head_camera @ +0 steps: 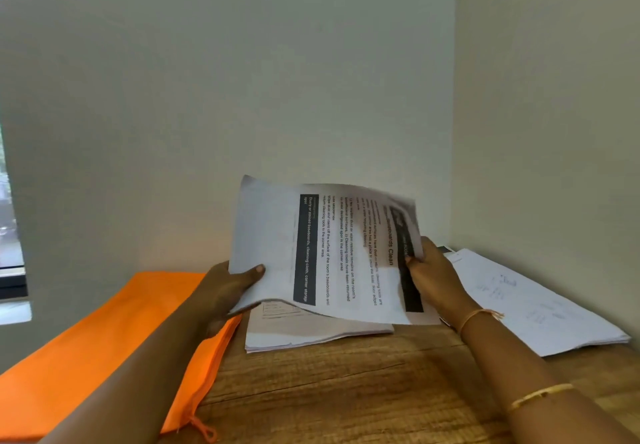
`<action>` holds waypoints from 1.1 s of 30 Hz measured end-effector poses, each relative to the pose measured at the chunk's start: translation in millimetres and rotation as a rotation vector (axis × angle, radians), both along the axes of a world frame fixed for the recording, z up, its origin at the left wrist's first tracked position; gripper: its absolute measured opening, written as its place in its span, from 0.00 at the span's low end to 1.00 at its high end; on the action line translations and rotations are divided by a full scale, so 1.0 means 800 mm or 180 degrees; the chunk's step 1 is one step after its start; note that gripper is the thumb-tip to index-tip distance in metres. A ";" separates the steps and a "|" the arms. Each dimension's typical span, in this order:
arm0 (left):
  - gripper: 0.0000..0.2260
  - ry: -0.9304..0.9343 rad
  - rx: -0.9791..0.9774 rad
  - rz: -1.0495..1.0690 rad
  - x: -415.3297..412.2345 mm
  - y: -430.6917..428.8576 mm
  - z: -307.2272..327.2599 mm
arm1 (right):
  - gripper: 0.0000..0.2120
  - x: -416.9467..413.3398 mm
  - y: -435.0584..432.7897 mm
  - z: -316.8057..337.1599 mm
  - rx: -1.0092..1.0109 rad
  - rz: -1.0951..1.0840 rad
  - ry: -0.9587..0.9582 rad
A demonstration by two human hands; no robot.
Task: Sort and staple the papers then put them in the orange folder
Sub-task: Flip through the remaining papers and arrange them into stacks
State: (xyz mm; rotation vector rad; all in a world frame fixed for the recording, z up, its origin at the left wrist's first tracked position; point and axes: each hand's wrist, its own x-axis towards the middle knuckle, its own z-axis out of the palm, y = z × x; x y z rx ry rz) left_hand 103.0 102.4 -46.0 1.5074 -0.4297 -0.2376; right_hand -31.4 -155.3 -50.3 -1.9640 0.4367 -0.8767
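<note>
I hold a printed sheet (325, 249) with black bars and sideways text above the wooden table (339, 384). My left hand (228, 291) grips its left edge, thumb on top. My right hand (433, 280) pinches its right edge. Under the sheet a stack of papers (311, 332) lies on the table. Another pile of papers (533, 305) with faint handwriting sits to the right by the wall. The orange folder (104, 339), a zipped fabric pouch, lies flat at the left, partly under my left forearm. No stapler is in view.
Two walls meet in a corner behind the table at the right. A window edge (10, 235) shows at the far left. The orange zip pull (204, 429) hangs at the folder's near corner.
</note>
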 end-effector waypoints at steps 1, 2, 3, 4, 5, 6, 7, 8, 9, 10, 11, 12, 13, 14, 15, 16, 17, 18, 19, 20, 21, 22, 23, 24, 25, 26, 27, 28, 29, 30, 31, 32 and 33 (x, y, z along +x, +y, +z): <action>0.14 0.0008 -0.0129 0.0100 0.000 -0.001 0.000 | 0.10 0.002 0.003 -0.001 0.0119 0.0003 -0.0040; 0.14 0.0043 -0.0296 0.0180 0.001 -0.003 -0.001 | 0.15 0.004 0.006 -0.002 0.0217 -0.0041 -0.0100; 0.14 0.0093 -0.0468 0.0258 0.001 -0.005 -0.001 | 0.20 0.007 0.010 -0.002 0.0318 -0.0126 -0.0151; 0.13 0.0160 -0.0642 0.0338 0.002 -0.007 -0.002 | 0.25 0.010 0.015 -0.001 0.0444 -0.0209 -0.0201; 0.13 0.0243 -0.0823 0.0403 0.002 -0.009 -0.002 | 0.27 0.011 0.022 0.000 0.0624 -0.0242 -0.0185; 0.13 0.0335 -0.1005 0.0443 0.002 -0.012 -0.004 | 0.26 0.011 0.029 0.001 0.0811 -0.0150 -0.0125; 0.14 0.0392 -0.1154 0.0452 0.001 -0.015 -0.004 | 0.24 0.010 0.038 0.001 0.1001 0.0099 -0.0032; 0.14 0.0396 -0.1227 0.0452 0.000 -0.019 -0.004 | 0.22 0.009 0.048 0.001 0.1172 0.0441 0.0133; 0.16 0.0355 -0.1221 0.0459 -0.002 -0.024 -0.004 | 0.22 0.008 0.059 -0.001 0.1292 0.0798 0.0316; 0.17 0.0326 -0.1182 0.0437 -0.007 -0.030 -0.005 | 0.21 0.007 0.069 -0.001 0.1359 0.1090 0.0477; 0.17 0.0311 -0.1114 0.0386 -0.012 -0.036 -0.006 | 0.19 0.008 0.078 -0.002 0.1377 0.1265 0.0580; 0.17 0.0316 -0.1008 0.0335 -0.018 -0.044 -0.008 | 0.18 0.011 0.086 -0.003 0.1422 0.1347 0.0575; 0.17 0.0305 -0.0861 0.0262 -0.026 -0.051 -0.012 | 0.16 0.014 0.092 -0.004 0.1526 0.1354 0.0477; 0.17 0.0282 -0.0668 0.0166 -0.033 -0.058 -0.017 | 0.14 0.017 0.096 -0.005 0.1700 0.1309 0.0315; 0.17 0.0257 -0.0470 0.0043 -0.040 -0.065 -0.022 | 0.11 0.020 0.098 -0.006 0.1910 0.1230 0.0140; 0.18 0.0253 -0.0307 -0.0087 -0.046 -0.069 -0.026 | 0.09 0.021 0.096 -0.007 0.2114 0.1143 -0.0036; 0.18 0.0289 -0.0254 -0.0224 -0.051 -0.073 -0.029 | 0.08 0.023 0.090 -0.008 0.2234 0.1067 -0.0178; 0.19 0.0337 -0.0294 -0.0360 -0.053 -0.075 -0.029 | 0.09 0.023 0.084 -0.008 0.2269 0.1009 -0.0273; 0.19 0.0381 -0.0390 -0.0473 -0.054 -0.076 -0.028 | 0.10 0.022 0.076 -0.007 0.2244 0.0976 -0.0329; 0.19 0.0431 -0.0508 -0.0547 -0.054 -0.076 -0.025 | 0.10 0.020 0.070 -0.005 0.2196 0.0964 -0.0353; 0.19 0.0480 -0.0654 -0.0571 -0.053 -0.074 -0.021 | 0.11 0.019 0.065 -0.003 0.2131 0.0977 -0.0348; 0.18 0.0556 -0.0826 -0.0535 -0.049 -0.072 -0.018 | 0.11 0.016 0.062 -0.001 0.2073 0.1020 -0.0326; 0.17 0.0644 -0.1013 -0.0469 -0.046 -0.068 -0.014 | 0.11 0.014 0.058 0.001 0.2026 0.1077 -0.0301; 0.16 0.0744 -0.1198 -0.0365 -0.039 -0.063 -0.013 | 0.12 0.011 0.054 0.003 0.1997 0.1131 -0.0296; 0.16 0.0843 -0.1370 -0.0258 -0.033 -0.057 -0.011 | 0.12 0.010 0.050 0.004 0.1955 0.1171 -0.0294; 0.16 0.0935 -0.1491 -0.0140 -0.024 -0.051 -0.011 | 0.12 0.008 0.046 0.005 0.1900 0.1181 -0.0298; 0.16 0.0984 -0.1535 -0.0042 -0.018 -0.044 -0.011 | 0.12 0.007 0.042 0.006 0.1837 0.1158 -0.0311; 0.16 0.0961 -0.1452 0.0050 -0.011 -0.038 -0.012 | 0.13 0.006 0.038 0.007 0.1778 0.1121 -0.0343; 0.16 0.0861 -0.1251 0.0117 -0.007 -0.033 -0.014 | 0.13 0.006 0.035 0.007 0.1731 0.1054 -0.0396; 0.16 0.0690 -0.0938 0.0162 -0.005 -0.029 -0.015 | 0.13 0.006 0.032 0.007 0.1687 0.0969 -0.0451; 0.17 0.0446 -0.0537 0.0180 -0.005 -0.027 -0.015 | 0.12 0.007 0.029 0.007 0.1636 0.0842 -0.0499; 0.17 0.0152 -0.0090 0.0168 -0.007 -0.026 -0.015 | 0.12 0.007 0.027 0.006 0.1578 0.0699 -0.0540; 0.17 -0.0147 0.0329 0.0112 -0.011 -0.027 -0.012 | 0.12 0.007 0.023 0.005 0.1504 0.0545 -0.0577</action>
